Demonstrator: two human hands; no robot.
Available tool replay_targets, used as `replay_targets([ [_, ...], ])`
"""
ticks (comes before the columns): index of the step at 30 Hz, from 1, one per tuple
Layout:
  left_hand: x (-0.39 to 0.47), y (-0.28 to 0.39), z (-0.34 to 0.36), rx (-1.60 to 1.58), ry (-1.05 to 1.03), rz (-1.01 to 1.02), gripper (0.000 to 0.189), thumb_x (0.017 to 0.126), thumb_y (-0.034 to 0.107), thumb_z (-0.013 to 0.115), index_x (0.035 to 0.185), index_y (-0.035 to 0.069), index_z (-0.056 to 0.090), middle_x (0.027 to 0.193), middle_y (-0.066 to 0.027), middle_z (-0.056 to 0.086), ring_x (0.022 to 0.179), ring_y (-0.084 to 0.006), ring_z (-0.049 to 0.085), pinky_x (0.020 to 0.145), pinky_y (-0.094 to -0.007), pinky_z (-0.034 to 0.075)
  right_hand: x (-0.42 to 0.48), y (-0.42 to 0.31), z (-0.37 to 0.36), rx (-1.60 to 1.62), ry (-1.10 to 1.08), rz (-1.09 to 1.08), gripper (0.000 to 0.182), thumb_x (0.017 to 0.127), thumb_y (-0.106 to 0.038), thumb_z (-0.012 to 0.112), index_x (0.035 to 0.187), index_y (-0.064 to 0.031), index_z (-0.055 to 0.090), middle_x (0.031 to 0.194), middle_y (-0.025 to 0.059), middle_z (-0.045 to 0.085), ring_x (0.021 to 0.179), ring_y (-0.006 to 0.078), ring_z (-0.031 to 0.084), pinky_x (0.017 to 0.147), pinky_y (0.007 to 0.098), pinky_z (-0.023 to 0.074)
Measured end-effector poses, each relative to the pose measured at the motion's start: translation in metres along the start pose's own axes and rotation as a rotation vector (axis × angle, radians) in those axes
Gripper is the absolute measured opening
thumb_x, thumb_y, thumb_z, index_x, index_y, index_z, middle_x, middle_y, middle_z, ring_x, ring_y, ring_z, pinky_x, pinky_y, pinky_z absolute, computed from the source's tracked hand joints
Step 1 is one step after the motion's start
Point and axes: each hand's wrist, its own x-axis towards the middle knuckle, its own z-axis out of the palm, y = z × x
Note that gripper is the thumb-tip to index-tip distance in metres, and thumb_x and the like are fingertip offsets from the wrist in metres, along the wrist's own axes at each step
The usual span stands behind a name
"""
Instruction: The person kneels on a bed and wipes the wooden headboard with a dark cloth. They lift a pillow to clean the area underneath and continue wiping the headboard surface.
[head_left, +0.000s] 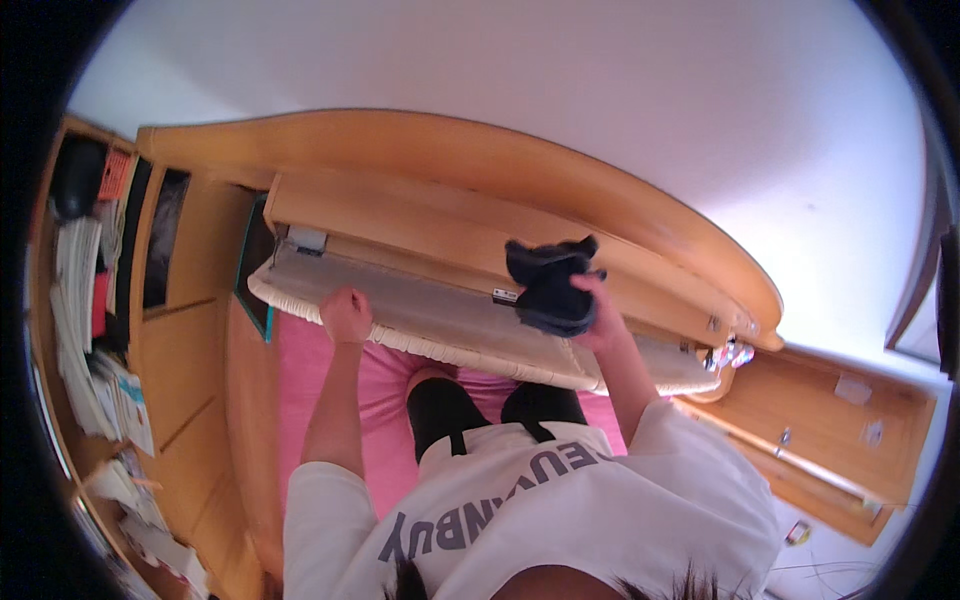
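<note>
My right hand (598, 322) holds a dark bundled cloth item (556, 296) above the fold-down panel of a wooden headboard. Its folds hide what kind of item it is. The lowered panel (442, 307) has a greyish inner face and a gathered cream fabric edge (427, 346). My left hand (347, 315) is curled into a loose fist at that edge, toward the panel's left end. Nothing shows between its fingers, and whether it touches the panel is unclear. Behind the panel is the headboard's storage opening (390, 253), with a metal hinge (505, 295) near the cloth.
Pink bedding (307, 390) lies under my legs. On the left, a wooden shelf unit (142, 247) holds books and papers (79, 277). A dark panel with a teal edge (255, 277) stands beside the headboard (360, 139). At right are a wooden cabinet (817, 405) and small hanging trinkets (731, 352).
</note>
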Motion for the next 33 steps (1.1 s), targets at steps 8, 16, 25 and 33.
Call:
replay_targets([
  [8,0.006,0.002,-0.018,-0.131,0.042,0.033,0.009,0.069,0.012,0.059,0.065,0.006,0.054,0.065,-0.0134,0.056,0.064,-0.0349,0.055,0.061,-0.0434,0.041,0.121,0.143,-0.067,-0.908,0.210,0.033,0.033,0.083,-0.019,0.065,0.111,-0.0027,0.062,0.094,0.0041,0.065,0.087,0.0154,0.060,0.079,0.0277,0.0474],
  [16,0.005,-0.006,-0.012,-0.273,0.297,0.123,0.007,0.069,0.009,0.057,0.066,0.006,0.052,0.064,-0.0109,0.052,0.060,-0.0326,0.052,0.058,-0.0427,0.038,0.329,0.244,-0.054,-1.346,0.000,-0.463,0.043,0.080,-0.016,0.060,0.119,-0.0007,0.055,0.114,0.0225,0.061,0.110,0.0373,0.055,0.097,0.0384,0.0405],
  [25,0.001,-0.013,-0.013,-0.344,0.270,0.131,0.011,0.059,0.008,0.060,0.064,0.008,0.051,0.062,-0.0069,0.049,0.058,-0.0252,0.052,0.055,-0.0367,0.036,0.426,0.288,0.052,-1.796,0.166,-0.527,0.057,0.086,-0.037,0.056,0.125,0.0039,0.050,0.129,0.0314,0.047,0.122,0.0418,0.045,0.104,0.0476,0.0332],
  [33,0.002,-0.015,-0.013,-0.372,0.261,0.154,0.011,0.057,0.007,0.059,0.063,0.006,0.050,0.063,-0.0088,0.051,0.056,-0.0267,0.051,0.053,-0.0369,0.036,0.429,0.283,0.038,-2.201,-0.036,-0.738,0.067,0.088,-0.039,0.051,0.140,-0.0007,0.032,0.142,0.0235,0.038,0.131,0.0402,0.036,0.109,0.0494,0.0282],
])
